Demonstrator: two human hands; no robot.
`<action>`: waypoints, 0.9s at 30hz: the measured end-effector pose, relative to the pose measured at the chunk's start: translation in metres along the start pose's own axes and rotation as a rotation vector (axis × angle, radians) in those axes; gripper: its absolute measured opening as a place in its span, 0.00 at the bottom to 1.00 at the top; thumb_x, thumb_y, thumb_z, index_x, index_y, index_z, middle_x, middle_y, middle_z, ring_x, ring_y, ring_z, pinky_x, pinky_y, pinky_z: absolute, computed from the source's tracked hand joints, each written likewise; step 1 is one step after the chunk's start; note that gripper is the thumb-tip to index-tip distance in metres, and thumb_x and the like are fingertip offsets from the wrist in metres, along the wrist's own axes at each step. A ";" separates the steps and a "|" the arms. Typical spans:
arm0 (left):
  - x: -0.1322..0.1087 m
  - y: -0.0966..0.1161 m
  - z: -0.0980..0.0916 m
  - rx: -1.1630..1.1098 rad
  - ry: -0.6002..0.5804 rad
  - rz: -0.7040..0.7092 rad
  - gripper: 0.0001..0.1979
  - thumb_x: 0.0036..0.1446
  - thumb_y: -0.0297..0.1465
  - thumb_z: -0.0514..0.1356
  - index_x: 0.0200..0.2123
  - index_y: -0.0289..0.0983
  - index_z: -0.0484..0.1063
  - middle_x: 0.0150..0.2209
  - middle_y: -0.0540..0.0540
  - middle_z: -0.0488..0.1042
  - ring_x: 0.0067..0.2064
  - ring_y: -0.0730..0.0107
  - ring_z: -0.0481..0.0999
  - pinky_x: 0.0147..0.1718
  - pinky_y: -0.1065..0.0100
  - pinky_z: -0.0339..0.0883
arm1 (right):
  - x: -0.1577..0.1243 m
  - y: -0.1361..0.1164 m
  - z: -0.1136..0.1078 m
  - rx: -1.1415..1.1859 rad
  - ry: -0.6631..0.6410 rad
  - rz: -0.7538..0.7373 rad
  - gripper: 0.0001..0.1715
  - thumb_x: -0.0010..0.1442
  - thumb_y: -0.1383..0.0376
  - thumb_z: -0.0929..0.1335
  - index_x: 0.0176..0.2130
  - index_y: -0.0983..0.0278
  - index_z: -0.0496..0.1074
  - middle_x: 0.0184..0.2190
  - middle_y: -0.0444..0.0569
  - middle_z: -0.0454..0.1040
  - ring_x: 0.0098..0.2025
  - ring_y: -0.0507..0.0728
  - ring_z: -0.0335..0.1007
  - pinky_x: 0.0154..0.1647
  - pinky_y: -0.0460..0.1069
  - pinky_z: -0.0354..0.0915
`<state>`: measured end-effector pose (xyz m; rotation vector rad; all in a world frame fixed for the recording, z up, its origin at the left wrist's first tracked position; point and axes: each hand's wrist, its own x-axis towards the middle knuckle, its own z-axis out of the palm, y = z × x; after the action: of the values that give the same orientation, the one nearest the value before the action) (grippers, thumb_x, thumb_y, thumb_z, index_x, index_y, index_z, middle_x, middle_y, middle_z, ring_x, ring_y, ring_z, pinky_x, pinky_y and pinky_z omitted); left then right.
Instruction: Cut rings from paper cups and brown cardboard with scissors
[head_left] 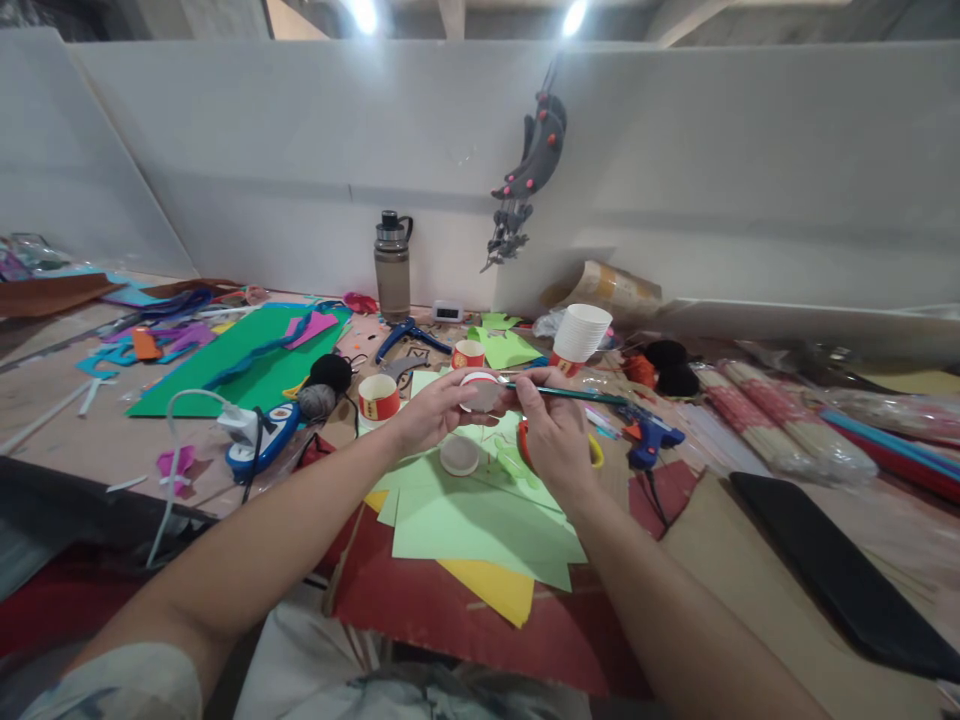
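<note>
My left hand [431,412] is closed round a small paper cup [480,390] with a red band, held on its side above the table. My right hand [551,430] pinches a thin green stick [581,395] whose tip reaches the cup's mouth. Below both hands lie light green paper sheets [480,520] over a yellow sheet [491,590] and red card [450,620]. A round white lid [459,455] rests on the green paper just under the cup.
Two red-banded cups [379,398] [467,353] and a stack of white cups [581,335] stand behind. A blue glue gun [649,435], black and grey yarn balls [326,385], a water bottle [392,265], stick bundles [772,425], a black tablet [840,570] and green foam sheet [240,365] surround the work.
</note>
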<state>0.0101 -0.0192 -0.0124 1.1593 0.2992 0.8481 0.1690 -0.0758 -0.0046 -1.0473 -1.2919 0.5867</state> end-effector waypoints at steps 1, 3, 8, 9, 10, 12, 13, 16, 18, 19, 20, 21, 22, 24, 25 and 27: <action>0.000 -0.001 0.000 0.012 0.010 -0.004 0.18 0.56 0.33 0.63 0.49 0.35 0.74 0.45 0.37 0.77 0.44 0.61 0.78 0.45 0.59 0.72 | 0.000 -0.001 0.000 -0.005 -0.005 0.000 0.12 0.63 0.54 0.65 0.36 0.59 0.67 0.28 0.43 0.73 0.30 0.55 0.71 0.34 0.51 0.68; 0.001 -0.002 -0.001 0.037 0.044 -0.003 0.17 0.55 0.33 0.64 0.48 0.35 0.74 0.43 0.39 0.77 0.42 0.63 0.78 0.43 0.61 0.72 | -0.001 -0.003 0.001 -0.017 -0.017 -0.001 0.12 0.64 0.54 0.65 0.36 0.59 0.67 0.27 0.43 0.73 0.30 0.55 0.71 0.33 0.50 0.68; 0.001 -0.001 0.000 0.063 0.077 0.021 0.16 0.54 0.34 0.64 0.46 0.35 0.75 0.42 0.40 0.76 0.40 0.64 0.77 0.40 0.63 0.73 | -0.002 -0.004 0.002 -0.004 -0.035 -0.010 0.11 0.64 0.55 0.65 0.36 0.59 0.68 0.28 0.43 0.73 0.31 0.54 0.72 0.34 0.51 0.69; 0.000 -0.001 0.000 0.060 0.067 0.027 0.16 0.54 0.34 0.64 0.46 0.35 0.75 0.42 0.40 0.76 0.41 0.64 0.77 0.40 0.63 0.73 | -0.002 -0.004 0.002 -0.001 -0.036 -0.012 0.11 0.64 0.55 0.65 0.37 0.59 0.68 0.28 0.43 0.73 0.31 0.55 0.72 0.35 0.51 0.69; 0.000 0.000 0.001 0.056 0.060 0.031 0.16 0.54 0.33 0.64 0.46 0.35 0.75 0.42 0.40 0.76 0.41 0.64 0.77 0.40 0.63 0.73 | -0.002 -0.004 0.002 -0.003 -0.036 -0.013 0.11 0.64 0.55 0.65 0.37 0.59 0.68 0.28 0.43 0.73 0.31 0.55 0.72 0.35 0.51 0.69; 0.000 0.002 0.001 0.050 0.063 0.034 0.15 0.55 0.33 0.63 0.46 0.35 0.75 0.42 0.40 0.76 0.40 0.64 0.76 0.40 0.63 0.73 | -0.002 -0.004 0.002 -0.009 -0.033 -0.010 0.11 0.64 0.55 0.65 0.37 0.59 0.68 0.28 0.43 0.73 0.31 0.55 0.72 0.35 0.51 0.69; 0.000 0.002 0.002 0.049 0.071 0.032 0.15 0.55 0.34 0.62 0.45 0.35 0.76 0.41 0.40 0.76 0.40 0.64 0.76 0.40 0.62 0.73 | -0.002 -0.004 0.002 -0.009 -0.032 -0.009 0.11 0.64 0.55 0.65 0.36 0.60 0.68 0.28 0.43 0.73 0.31 0.55 0.72 0.34 0.51 0.69; 0.000 0.001 0.001 0.056 0.085 0.028 0.15 0.55 0.34 0.63 0.45 0.35 0.76 0.42 0.40 0.76 0.40 0.64 0.76 0.40 0.61 0.73 | -0.002 -0.005 0.002 -0.010 -0.027 -0.016 0.11 0.64 0.55 0.65 0.36 0.59 0.68 0.27 0.43 0.73 0.31 0.55 0.72 0.33 0.51 0.69; 0.000 0.000 0.000 0.069 0.080 0.036 0.15 0.55 0.34 0.63 0.45 0.36 0.76 0.43 0.40 0.76 0.41 0.63 0.76 0.41 0.60 0.73 | -0.002 -0.005 0.002 -0.013 -0.023 -0.021 0.11 0.64 0.55 0.65 0.36 0.59 0.68 0.27 0.43 0.73 0.31 0.55 0.72 0.34 0.51 0.69; 0.000 -0.001 0.000 0.076 0.074 0.042 0.15 0.54 0.34 0.64 0.45 0.36 0.76 0.45 0.40 0.76 0.41 0.63 0.76 0.41 0.60 0.73 | -0.002 -0.005 0.002 -0.012 -0.021 -0.022 0.11 0.64 0.55 0.65 0.36 0.59 0.68 0.27 0.43 0.73 0.31 0.55 0.72 0.34 0.51 0.69; 0.000 -0.001 0.000 0.082 0.066 0.047 0.15 0.54 0.34 0.64 0.45 0.36 0.76 0.46 0.40 0.75 0.42 0.63 0.76 0.42 0.59 0.73 | -0.002 -0.005 0.002 -0.008 -0.018 -0.023 0.11 0.64 0.55 0.65 0.36 0.59 0.68 0.27 0.43 0.73 0.31 0.55 0.72 0.34 0.51 0.70; 0.000 -0.001 0.000 0.088 0.060 0.051 0.15 0.54 0.34 0.64 0.45 0.37 0.76 0.47 0.40 0.75 0.43 0.63 0.76 0.42 0.59 0.72 | -0.002 -0.005 0.002 -0.004 -0.018 -0.025 0.11 0.64 0.55 0.65 0.36 0.59 0.68 0.28 0.43 0.73 0.31 0.55 0.72 0.34 0.51 0.70; 0.000 -0.001 0.000 0.094 0.055 0.054 0.15 0.55 0.34 0.64 0.46 0.37 0.76 0.48 0.40 0.75 0.43 0.63 0.76 0.43 0.59 0.72 | -0.002 -0.005 0.002 -0.002 -0.018 -0.030 0.11 0.64 0.55 0.65 0.36 0.59 0.68 0.28 0.43 0.73 0.31 0.55 0.72 0.34 0.51 0.69; 0.000 -0.001 0.000 0.101 0.050 0.059 0.15 0.55 0.34 0.63 0.46 0.37 0.76 0.47 0.40 0.75 0.44 0.63 0.76 0.43 0.60 0.72 | -0.003 -0.006 0.002 -0.006 -0.019 -0.043 0.10 0.64 0.55 0.65 0.36 0.59 0.68 0.28 0.43 0.73 0.31 0.54 0.72 0.34 0.51 0.69; 0.000 -0.001 0.000 0.104 0.048 0.062 0.15 0.55 0.34 0.63 0.46 0.37 0.76 0.47 0.40 0.75 0.44 0.63 0.75 0.43 0.61 0.72 | -0.003 -0.006 0.002 -0.010 -0.021 -0.048 0.10 0.64 0.56 0.65 0.36 0.59 0.68 0.28 0.43 0.73 0.31 0.54 0.72 0.34 0.50 0.69; 0.000 -0.001 0.000 0.106 0.044 0.066 0.15 0.55 0.34 0.63 0.46 0.37 0.76 0.46 0.40 0.75 0.44 0.63 0.75 0.42 0.61 0.72 | -0.004 -0.006 0.002 -0.009 -0.031 -0.053 0.10 0.64 0.55 0.65 0.36 0.59 0.68 0.28 0.43 0.73 0.31 0.54 0.71 0.34 0.50 0.68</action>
<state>0.0101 -0.0197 -0.0131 1.2560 0.3475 0.9254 0.1647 -0.0809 -0.0012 -1.0120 -1.3461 0.5592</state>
